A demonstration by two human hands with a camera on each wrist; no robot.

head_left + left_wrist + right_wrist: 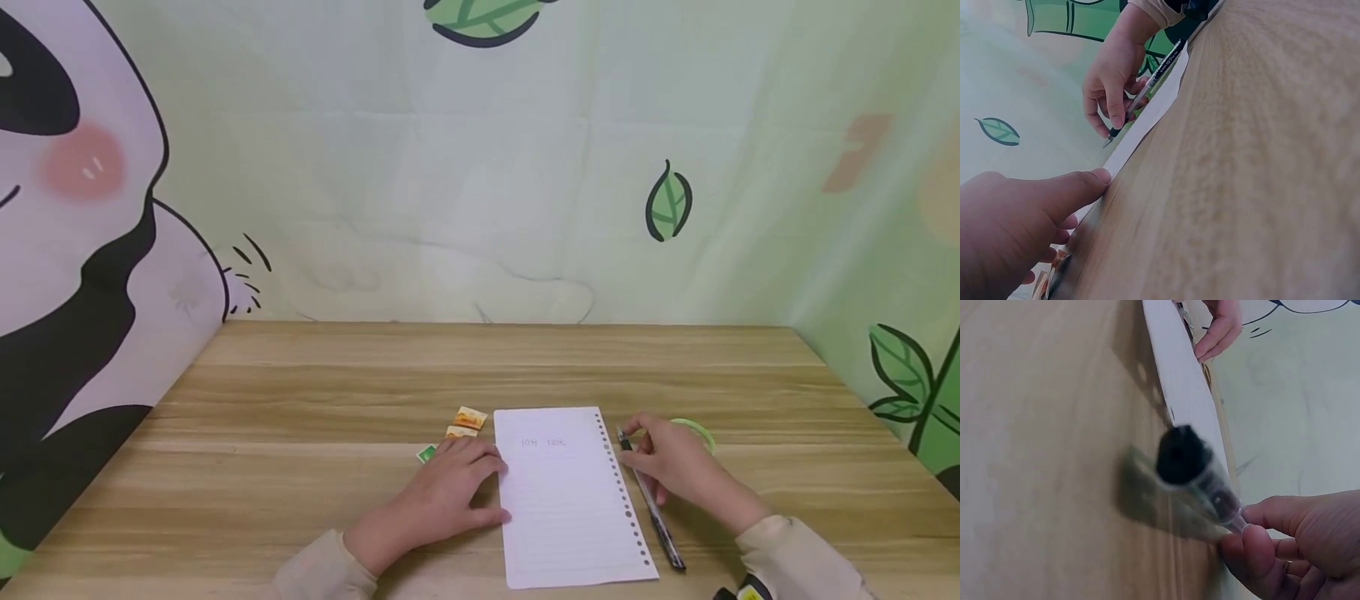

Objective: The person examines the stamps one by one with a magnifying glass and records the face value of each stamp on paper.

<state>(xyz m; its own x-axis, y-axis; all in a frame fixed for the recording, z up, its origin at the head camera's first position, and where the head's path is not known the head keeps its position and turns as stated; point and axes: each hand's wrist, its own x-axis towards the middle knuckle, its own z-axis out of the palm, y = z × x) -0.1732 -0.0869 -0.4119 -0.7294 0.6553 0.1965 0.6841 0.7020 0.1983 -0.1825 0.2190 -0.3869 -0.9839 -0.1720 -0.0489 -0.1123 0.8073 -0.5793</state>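
Note:
My right hand pinches a clear-barrelled pen with dark ends between thumb and fingers, beside the right edge of a loose ruled sheet of paper. The right wrist view shows the pen's dark end close to the camera, tilted above the table. Holes run down the sheet's right edge, and small handwriting stands near its far end. My left hand lies with fingers extended, thumb and fingertips touching the paper's left edge. In the left wrist view its thumb rests on that edge.
Two small orange picture cards and a partly covered green one lie just beyond my left hand. A light green ring sits partly behind my right hand. The wooden table meets a printed cloth backdrop.

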